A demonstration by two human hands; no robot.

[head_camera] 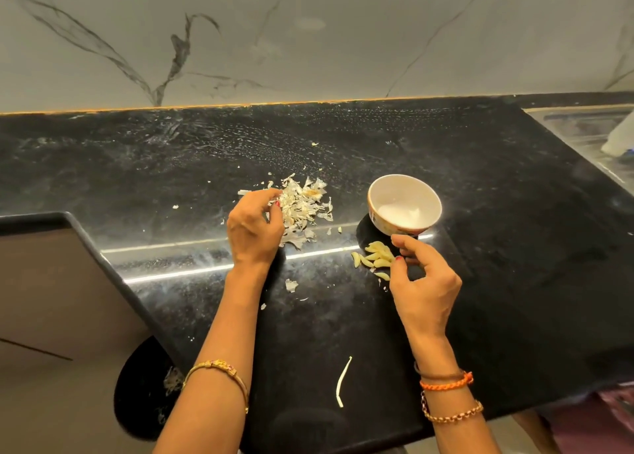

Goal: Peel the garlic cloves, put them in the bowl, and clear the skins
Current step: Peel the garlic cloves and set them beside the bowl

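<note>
Peeling looks finished: a cluster of bare garlic cloves [375,259] lies on the black counter [514,247] just in front of the bowl [404,205], which appears to hold none of them yet. The right hand [423,282] hovers at the right edge of that cluster, its thumb and forefinger curled towards the nearest clove; whether this grip has closed on one, I cannot tell. The left hand [254,227] rests at the left side of the heap of skins [303,205], fingers bent against the heap as if gathering, the grip itself hidden. Loose flakes and a thin pale strip [343,381] lie scattered nearer the counter's front edge. Judging by this, loading the bowl and clearing the skins both remain.
</note>
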